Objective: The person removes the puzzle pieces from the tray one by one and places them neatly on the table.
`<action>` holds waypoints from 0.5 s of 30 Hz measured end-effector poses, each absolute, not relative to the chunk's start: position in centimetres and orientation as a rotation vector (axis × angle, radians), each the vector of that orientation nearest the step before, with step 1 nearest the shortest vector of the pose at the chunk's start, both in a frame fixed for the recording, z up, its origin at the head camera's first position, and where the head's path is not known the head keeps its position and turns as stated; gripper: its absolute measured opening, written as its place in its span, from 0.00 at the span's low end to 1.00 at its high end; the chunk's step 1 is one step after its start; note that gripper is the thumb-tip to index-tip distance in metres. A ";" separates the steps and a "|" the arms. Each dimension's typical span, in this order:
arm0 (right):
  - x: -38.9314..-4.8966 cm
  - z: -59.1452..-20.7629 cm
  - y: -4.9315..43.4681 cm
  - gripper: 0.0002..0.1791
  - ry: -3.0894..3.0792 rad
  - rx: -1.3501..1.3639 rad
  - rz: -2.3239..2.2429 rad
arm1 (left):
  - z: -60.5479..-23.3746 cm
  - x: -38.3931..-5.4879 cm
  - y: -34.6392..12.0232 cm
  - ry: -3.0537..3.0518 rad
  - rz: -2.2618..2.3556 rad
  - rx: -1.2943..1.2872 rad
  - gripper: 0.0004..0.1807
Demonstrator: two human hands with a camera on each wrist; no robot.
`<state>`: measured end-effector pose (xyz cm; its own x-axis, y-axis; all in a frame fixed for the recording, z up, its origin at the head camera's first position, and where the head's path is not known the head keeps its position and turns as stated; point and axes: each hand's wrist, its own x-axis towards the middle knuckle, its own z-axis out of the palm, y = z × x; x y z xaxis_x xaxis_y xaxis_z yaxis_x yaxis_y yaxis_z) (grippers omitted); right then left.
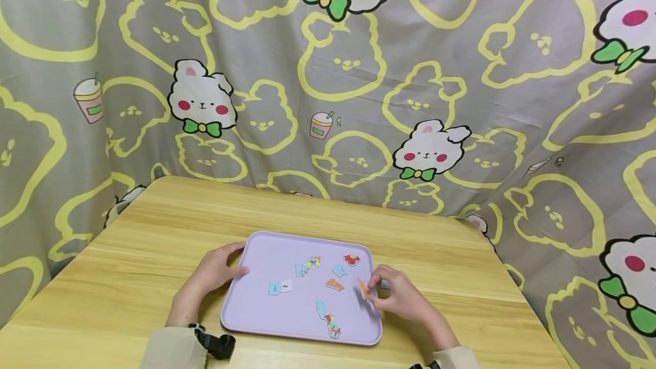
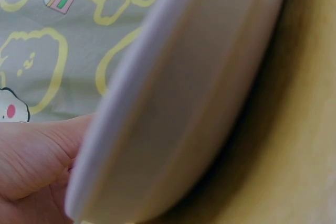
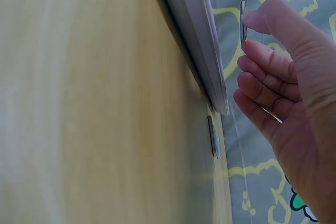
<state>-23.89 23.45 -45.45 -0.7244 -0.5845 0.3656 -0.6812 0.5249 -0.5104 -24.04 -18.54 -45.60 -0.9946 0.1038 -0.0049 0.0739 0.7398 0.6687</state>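
Note:
A lilac tray (image 1: 277,318) lies on the table, with my left hand (image 1: 217,269) holding its left edge, thumb over the rim. In the left wrist view that hand (image 2: 37,156) shows partly behind the tray wall (image 2: 173,98). My right hand (image 1: 400,295) pinches an orange puzzle piece (image 1: 363,288) between thumb and fingertips, over the tray's right side. Seen from the right wrist, the pinched piece (image 3: 243,22) stands edge-on. Near it on the tray lie another orange piece (image 1: 335,284), a light blue piece (image 1: 339,270) and a red piece (image 1: 352,259).
Joined pieces form a strip (image 1: 329,319) at the tray's front, a cluster (image 1: 307,266) near its middle and a blue-and-white pair (image 1: 279,287) at left. A blue piece (image 1: 385,284) lies on the wooden table (image 1: 441,261) beside the tray. A patterned curtain (image 1: 353,107) hangs behind.

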 end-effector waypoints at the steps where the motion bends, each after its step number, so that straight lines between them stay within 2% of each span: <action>1: -23.9 -45.5 23.6 0.12 -2.615 1.082 0.973 | -45.6 -24.0 -18.5 2.890 1.107 0.147 0.35; 15: -24.6 -45.8 26.4 0.12 -2.629 0.965 0.947 | -45.7 -24.1 -18.6 2.884 1.116 0.148 0.35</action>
<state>-24.57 26.38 -45.81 -0.7715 -0.5169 0.3711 -0.6348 0.5850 -0.5048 -24.13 -18.61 -45.67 -0.9944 0.1058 -0.0084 0.0726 0.7358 0.6733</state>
